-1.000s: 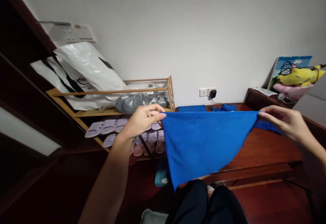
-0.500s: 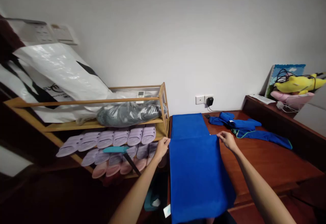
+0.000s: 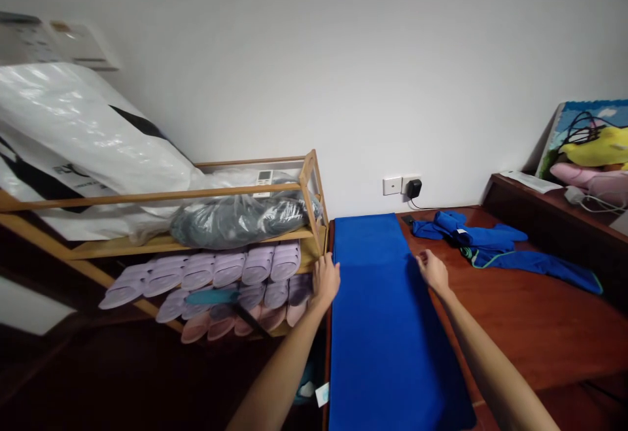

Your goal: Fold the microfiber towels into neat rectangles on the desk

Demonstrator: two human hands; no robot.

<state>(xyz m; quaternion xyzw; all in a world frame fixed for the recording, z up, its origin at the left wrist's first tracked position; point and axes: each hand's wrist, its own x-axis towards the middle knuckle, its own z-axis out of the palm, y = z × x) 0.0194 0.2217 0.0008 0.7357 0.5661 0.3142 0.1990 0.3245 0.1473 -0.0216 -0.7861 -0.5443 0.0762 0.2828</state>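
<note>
A long blue cloth with a smooth surface lies lengthwise on the red-brown wooden table, its far end by the wall. A small white tag sticks out from its left side near me. My left hand is closed at the cloth's left edge, fingers bent over it. On the opposite edge, my right hand pinches the cloth between thumb and fingers. Farther right on the table, a crumpled blue garment with green trim lies apart from both hands.
A wooden rack stands at left with rows of lilac slippers and pink ones below. It bears a white plastic bag and a plastic-wrapped grey bundle. A black plug sits in the wall socket. A yellow plush toy is far right.
The near part of the cloth, held raised before, now lies lower and flatter along the table. My left hand has turned over its edge. The view has shifted slightly.
</note>
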